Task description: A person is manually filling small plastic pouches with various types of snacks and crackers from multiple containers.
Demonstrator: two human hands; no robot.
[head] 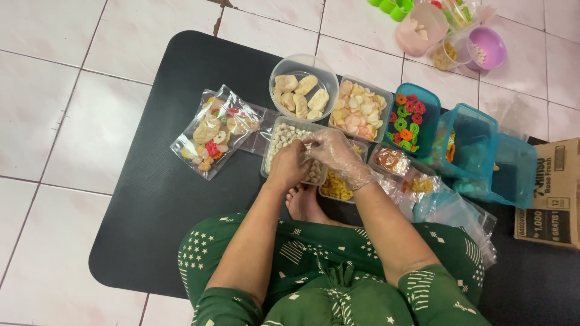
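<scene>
While both hands meet over the clear tub of small white pieces (279, 142), the bare left hand (289, 165) is curled shut, contents hidden; gloved right hand (334, 152) pinches w/ bent fingers, can't tell what. Left of tub: filled clear bag (212, 130). Far right: brown carton (553, 193) w/ printed label.

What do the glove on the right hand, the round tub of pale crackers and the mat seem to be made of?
Glove on the right hand: thin clear plastic film, crinkled and glossy. Round tub: translucent rigid plastic, its contents showing through. Mat: dark and matte, probably foam or rubber.
</scene>
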